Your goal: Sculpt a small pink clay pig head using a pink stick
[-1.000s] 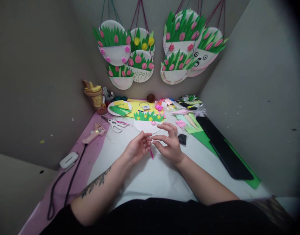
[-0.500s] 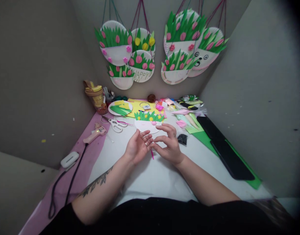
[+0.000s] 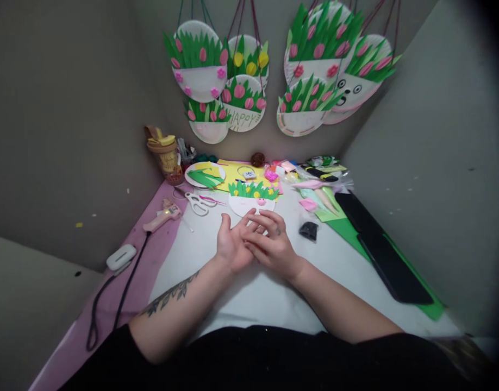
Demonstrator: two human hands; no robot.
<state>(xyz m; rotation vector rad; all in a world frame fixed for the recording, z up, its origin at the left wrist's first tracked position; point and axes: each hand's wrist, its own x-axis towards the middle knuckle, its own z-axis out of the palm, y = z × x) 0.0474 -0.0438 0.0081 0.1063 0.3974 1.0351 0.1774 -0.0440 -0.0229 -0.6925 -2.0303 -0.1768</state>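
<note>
My left hand [image 3: 232, 247] is palm up over the white table cover, its fingers stretched out and thumb apart. Across its palm and fingers lie the fingers of my right hand [image 3: 276, 247], bent a little and spread. Anything small between the two hands is hidden. Just beyond the fingertips lies a half paper plate [image 3: 245, 206] with green paper grass, yellow flowers and a pink round piece with dots on it. To the right are a pink lump [image 3: 309, 204] and a small black packet [image 3: 309, 231].
White-handled scissors [image 3: 198, 205] and a pink glue gun [image 3: 163, 217] lie on the left, its cord running forward. A paper plate [image 3: 192, 183] holds green strips. Clay bags [image 3: 325, 198] and a black folded case [image 3: 384, 255] lie right. Decorated plates [image 3: 203, 84] hang on the back wall.
My right fingers have moved from a near-pinch at the left fingertips to lying across the left palm. The pink stick below the hands is no longer visible. The view has shifted slightly.
</note>
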